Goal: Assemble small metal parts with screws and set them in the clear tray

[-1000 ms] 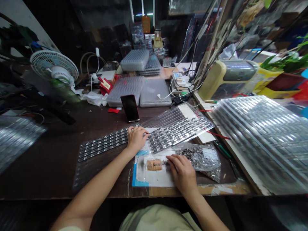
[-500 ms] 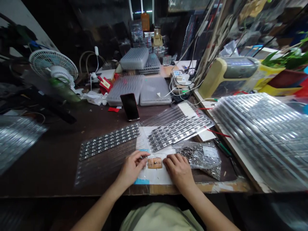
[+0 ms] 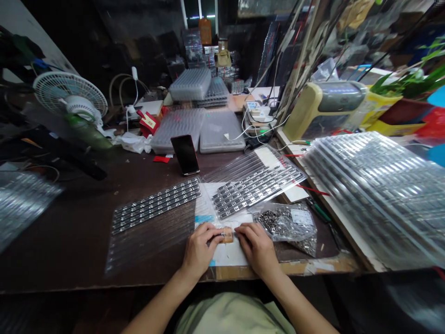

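A small orange-brown block (image 3: 228,235) lies on a white sheet (image 3: 227,256) at the table's front edge. My left hand (image 3: 202,246) reaches over the block's left side, thumb and forefinger closed on a small shiny metal part (image 3: 223,234). On the right, my right hand (image 3: 257,245) has its fingertips pressed together beside the block; what they hold, if anything, is too small to make out. Past my right hand lies a clear plastic bag (image 3: 290,221) of small metal pieces. Beyond the hands, clear ribbed trays carry rows of dark metal parts, one on the left (image 3: 156,204) and one on the right (image 3: 257,188).
A phone (image 3: 185,155) stands upright behind the trays. Stacked clear trays (image 3: 378,190) fill the right side, with a green-handled tool (image 3: 320,211) next to them. A white fan (image 3: 71,95) stands at the back left. More plastic trays (image 3: 222,132) lie at the back.
My left hand has moved right, over the block's left part, and a shiny part shows at its fingertips. My right hand stays by the block's right side. The view has shifted slightly.
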`<action>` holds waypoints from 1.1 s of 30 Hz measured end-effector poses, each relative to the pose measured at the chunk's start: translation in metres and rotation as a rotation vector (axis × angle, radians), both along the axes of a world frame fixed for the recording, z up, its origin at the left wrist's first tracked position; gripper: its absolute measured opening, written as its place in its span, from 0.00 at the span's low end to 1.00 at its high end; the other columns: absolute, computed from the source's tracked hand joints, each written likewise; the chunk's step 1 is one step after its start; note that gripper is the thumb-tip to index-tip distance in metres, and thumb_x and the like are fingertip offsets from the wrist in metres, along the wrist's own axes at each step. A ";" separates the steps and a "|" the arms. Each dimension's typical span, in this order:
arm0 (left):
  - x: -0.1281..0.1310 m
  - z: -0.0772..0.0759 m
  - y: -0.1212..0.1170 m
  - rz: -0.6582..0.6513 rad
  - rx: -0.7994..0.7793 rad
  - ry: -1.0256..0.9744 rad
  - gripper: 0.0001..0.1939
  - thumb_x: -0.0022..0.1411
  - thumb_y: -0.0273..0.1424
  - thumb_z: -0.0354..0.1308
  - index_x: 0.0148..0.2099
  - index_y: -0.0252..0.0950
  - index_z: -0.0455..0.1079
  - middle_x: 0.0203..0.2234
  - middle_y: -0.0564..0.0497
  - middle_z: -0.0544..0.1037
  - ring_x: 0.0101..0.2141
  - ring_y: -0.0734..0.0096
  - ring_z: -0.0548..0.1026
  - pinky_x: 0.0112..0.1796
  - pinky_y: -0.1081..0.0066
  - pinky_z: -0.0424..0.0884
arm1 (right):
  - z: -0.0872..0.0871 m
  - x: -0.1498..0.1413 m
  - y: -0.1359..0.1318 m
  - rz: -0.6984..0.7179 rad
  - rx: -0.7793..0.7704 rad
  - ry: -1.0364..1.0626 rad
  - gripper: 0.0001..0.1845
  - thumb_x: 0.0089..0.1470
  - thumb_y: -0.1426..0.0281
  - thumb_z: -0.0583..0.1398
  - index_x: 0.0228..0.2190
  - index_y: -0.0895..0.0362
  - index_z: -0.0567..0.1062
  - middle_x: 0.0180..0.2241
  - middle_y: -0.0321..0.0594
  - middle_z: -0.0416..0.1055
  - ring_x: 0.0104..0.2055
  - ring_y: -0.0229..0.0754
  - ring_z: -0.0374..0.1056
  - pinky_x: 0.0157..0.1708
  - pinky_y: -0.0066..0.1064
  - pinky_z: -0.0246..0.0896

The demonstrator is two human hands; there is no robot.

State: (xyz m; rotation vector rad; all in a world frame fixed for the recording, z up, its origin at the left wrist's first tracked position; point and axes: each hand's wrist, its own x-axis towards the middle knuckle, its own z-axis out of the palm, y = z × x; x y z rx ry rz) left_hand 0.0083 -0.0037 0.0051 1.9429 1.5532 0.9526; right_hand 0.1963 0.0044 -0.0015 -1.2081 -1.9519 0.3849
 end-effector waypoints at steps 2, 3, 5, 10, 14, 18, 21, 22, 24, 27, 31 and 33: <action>0.000 0.000 0.000 0.001 0.006 0.027 0.07 0.60 0.29 0.57 0.39 0.41 0.76 0.31 0.49 0.76 0.34 0.67 0.74 0.37 0.70 0.71 | -0.002 0.000 0.001 0.003 -0.002 -0.001 0.09 0.59 0.72 0.54 0.37 0.55 0.74 0.34 0.41 0.72 0.38 0.40 0.67 0.38 0.31 0.63; 0.000 0.000 0.000 0.000 0.007 0.038 0.07 0.60 0.28 0.57 0.39 0.40 0.76 0.31 0.49 0.75 0.34 0.67 0.74 0.37 0.70 0.71 | -0.002 0.000 0.001 0.003 -0.006 -0.002 0.09 0.59 0.72 0.54 0.37 0.55 0.74 0.34 0.41 0.72 0.38 0.40 0.67 0.38 0.31 0.63; 0.000 -0.001 -0.001 -0.006 0.005 0.058 0.07 0.60 0.28 0.57 0.38 0.40 0.76 0.31 0.49 0.75 0.34 0.67 0.74 0.37 0.69 0.71 | -0.003 0.001 0.001 -0.001 -0.022 -0.011 0.08 0.59 0.71 0.54 0.36 0.55 0.74 0.33 0.40 0.73 0.36 0.39 0.68 0.37 0.30 0.63; 0.001 -0.001 0.000 -0.021 -0.002 0.043 0.07 0.59 0.27 0.57 0.38 0.41 0.75 0.31 0.49 0.75 0.35 0.66 0.74 0.37 0.68 0.70 | 0.002 -0.005 0.003 -0.057 -0.053 -0.062 0.07 0.57 0.67 0.57 0.31 0.55 0.75 0.29 0.37 0.74 0.32 0.38 0.68 0.33 0.29 0.58; -0.005 -0.002 0.003 0.075 0.005 -0.189 0.06 0.60 0.29 0.56 0.37 0.39 0.75 0.32 0.49 0.75 0.34 0.67 0.74 0.35 0.70 0.71 | 0.009 -0.018 0.005 -0.039 -0.050 -0.139 0.06 0.55 0.66 0.60 0.29 0.52 0.76 0.31 0.36 0.75 0.35 0.39 0.67 0.34 0.31 0.53; -0.011 -0.002 0.005 0.152 0.007 -0.307 0.08 0.61 0.32 0.55 0.37 0.37 0.74 0.33 0.47 0.74 0.35 0.68 0.74 0.32 0.73 0.71 | 0.009 -0.029 0.004 -0.040 -0.030 -0.203 0.04 0.54 0.67 0.61 0.32 0.48 0.78 0.34 0.35 0.74 0.36 0.39 0.64 0.34 0.33 0.49; -0.011 -0.003 0.006 0.121 -0.003 -0.317 0.08 0.61 0.32 0.55 0.38 0.37 0.74 0.33 0.47 0.74 0.35 0.68 0.74 0.32 0.73 0.72 | 0.007 -0.033 0.003 -0.035 -0.027 -0.233 0.06 0.55 0.67 0.60 0.34 0.46 0.78 0.34 0.36 0.73 0.36 0.39 0.63 0.34 0.34 0.49; -0.010 -0.003 0.005 0.113 -0.007 -0.321 0.08 0.61 0.32 0.55 0.38 0.37 0.74 0.33 0.47 0.74 0.35 0.68 0.74 0.32 0.73 0.72 | 0.007 -0.034 0.003 -0.029 -0.031 -0.238 0.07 0.55 0.67 0.60 0.35 0.46 0.78 0.34 0.36 0.73 0.36 0.40 0.62 0.34 0.34 0.50; -0.010 -0.003 0.005 0.103 -0.012 -0.328 0.08 0.61 0.32 0.54 0.38 0.36 0.74 0.33 0.47 0.74 0.35 0.68 0.74 0.32 0.73 0.72 | 0.007 -0.035 0.003 -0.018 -0.038 -0.246 0.07 0.56 0.67 0.60 0.36 0.46 0.78 0.34 0.37 0.72 0.37 0.40 0.62 0.34 0.34 0.51; -0.010 -0.002 0.005 0.093 -0.012 -0.327 0.08 0.61 0.32 0.55 0.37 0.36 0.74 0.33 0.48 0.74 0.35 0.69 0.74 0.33 0.73 0.72 | 0.005 -0.027 0.003 -0.028 -0.021 -0.239 0.11 0.57 0.66 0.58 0.41 0.47 0.76 0.37 0.39 0.71 0.39 0.42 0.63 0.36 0.34 0.56; -0.009 -0.004 0.004 0.087 0.001 -0.311 0.06 0.60 0.31 0.56 0.37 0.37 0.74 0.32 0.48 0.75 0.34 0.69 0.75 0.32 0.73 0.72 | -0.002 0.001 -0.002 -0.192 0.033 -0.247 0.17 0.60 0.66 0.52 0.49 0.55 0.71 0.43 0.46 0.69 0.41 0.43 0.66 0.38 0.35 0.64; -0.009 -0.005 0.003 0.082 -0.004 -0.303 0.06 0.59 0.30 0.56 0.36 0.37 0.74 0.32 0.48 0.76 0.33 0.69 0.75 0.31 0.73 0.72 | -0.006 0.013 -0.006 -0.227 0.024 -0.290 0.17 0.60 0.64 0.53 0.47 0.55 0.72 0.40 0.46 0.69 0.38 0.43 0.68 0.35 0.33 0.65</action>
